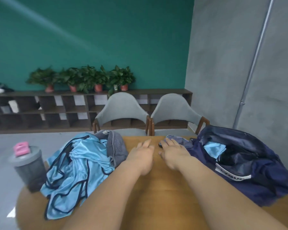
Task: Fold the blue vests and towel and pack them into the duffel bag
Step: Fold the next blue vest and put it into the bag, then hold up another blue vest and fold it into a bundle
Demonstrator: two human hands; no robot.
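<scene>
At right, duffel bag (271,171) diagonal.

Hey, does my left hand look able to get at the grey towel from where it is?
Probably yes. The left hand is open over the table right beside the grey towel. Nothing lies between them, and the towel's side toward the hand is not covered by the blue vests.

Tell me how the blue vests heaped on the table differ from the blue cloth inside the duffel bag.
The blue vests lie crumpled in a loose heap; the blue cloth looks flat and folded. The vests rest on the table, the cloth inside the open duffel bag. Dark trim runs along the vests; none shows on the cloth. Both are the same shiny light blue.
</scene>
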